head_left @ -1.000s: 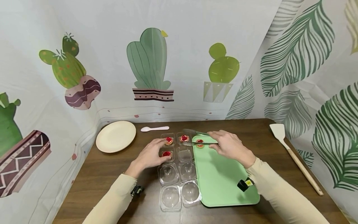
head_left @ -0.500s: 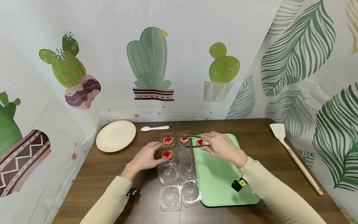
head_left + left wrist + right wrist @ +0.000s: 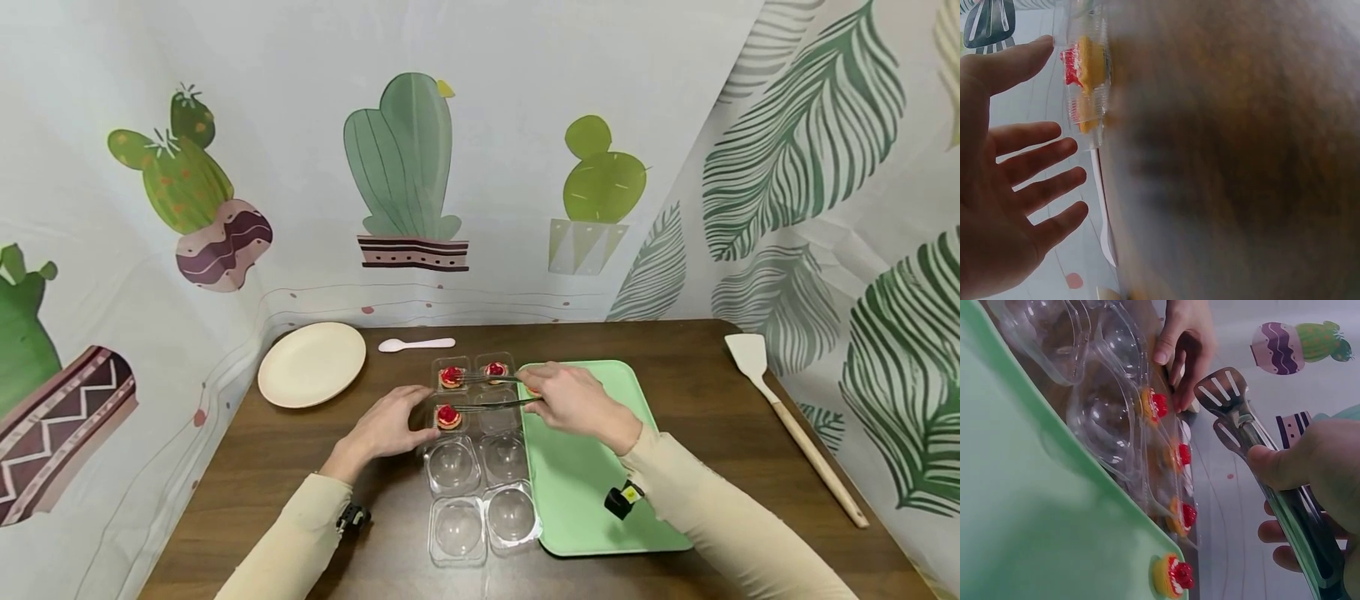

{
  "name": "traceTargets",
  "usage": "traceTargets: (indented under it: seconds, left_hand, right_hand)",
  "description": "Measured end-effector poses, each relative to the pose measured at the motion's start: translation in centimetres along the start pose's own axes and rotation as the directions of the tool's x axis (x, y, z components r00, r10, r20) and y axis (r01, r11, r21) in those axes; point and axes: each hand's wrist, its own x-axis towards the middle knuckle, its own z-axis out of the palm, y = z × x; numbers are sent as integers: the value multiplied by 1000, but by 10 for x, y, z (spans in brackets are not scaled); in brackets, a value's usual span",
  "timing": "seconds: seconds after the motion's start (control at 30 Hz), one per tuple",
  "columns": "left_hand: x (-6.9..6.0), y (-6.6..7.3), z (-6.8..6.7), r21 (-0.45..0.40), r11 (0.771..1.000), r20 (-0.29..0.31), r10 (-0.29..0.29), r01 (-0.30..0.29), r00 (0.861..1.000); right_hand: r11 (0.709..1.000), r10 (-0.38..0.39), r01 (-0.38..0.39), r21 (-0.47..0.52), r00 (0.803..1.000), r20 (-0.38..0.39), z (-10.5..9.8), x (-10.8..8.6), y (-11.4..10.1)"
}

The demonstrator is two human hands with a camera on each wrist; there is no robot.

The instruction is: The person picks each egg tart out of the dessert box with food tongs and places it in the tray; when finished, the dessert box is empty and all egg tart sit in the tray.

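Observation:
My right hand [image 3: 573, 398] holds metal tongs [image 3: 1272, 469] with slotted heads, their two arms apart and nothing between them. In the head view the tongs reach left over a transparent plastic container [image 3: 497, 414] with several cups. Red-topped tarts sit in three of its cups: a back-left tart [image 3: 451, 377], a back-right tart [image 3: 495, 372] and a tart in the second row [image 3: 448, 417]. Another tart [image 3: 1172, 575] lies on the green tray [image 3: 592, 500], mostly hidden by my right hand in the head view. My left hand [image 3: 382, 429], fingers spread and holding nothing, is beside the container's left edge.
At the back left stands a cream plate [image 3: 311, 365], with a pale pink spoon [image 3: 416, 344] to its right. A white spatula [image 3: 795, 425] with a wooden handle lies along the table's right edge. A printed cloth [image 3: 510, 167] hangs behind the table [image 3: 300, 450].
My right hand and the tongs have moved left, from beside the tray's tart to over the container's tarts. My left hand has drawn back slightly left from the container.

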Motion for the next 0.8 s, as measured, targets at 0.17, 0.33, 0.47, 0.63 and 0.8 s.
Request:
traceTargets:
  seconds: [0.17, 0.33, 0.47, 0.63, 0.8]
  left_hand:
    - [0, -1, 2, -10, 1000, 18, -7, 7, 1000]
    - [2, -2, 3, -3, 1000, 4, 13, -13, 1000]
    - [4, -2, 2, 1, 1000, 7, 14, -14, 1000]
    - [6, -1, 2, 5, 1000, 23, 12, -12, 1000]
    - [7, -1, 3, 3, 1000, 26, 14, -14, 1000]
  right_hand:
    - [1000, 11, -10, -10, 999, 51, 6, 3, -5]
    - [1000, 8, -7, -14, 997, 83, 12, 7, -8]
    - [1000, -9, 10, -18, 996, 90, 16, 11, -11]
    - [999, -39, 41, -32, 997, 71, 21, 12, -13]
    - [997, -48, 52, -54, 997, 63, 25, 13, -12]
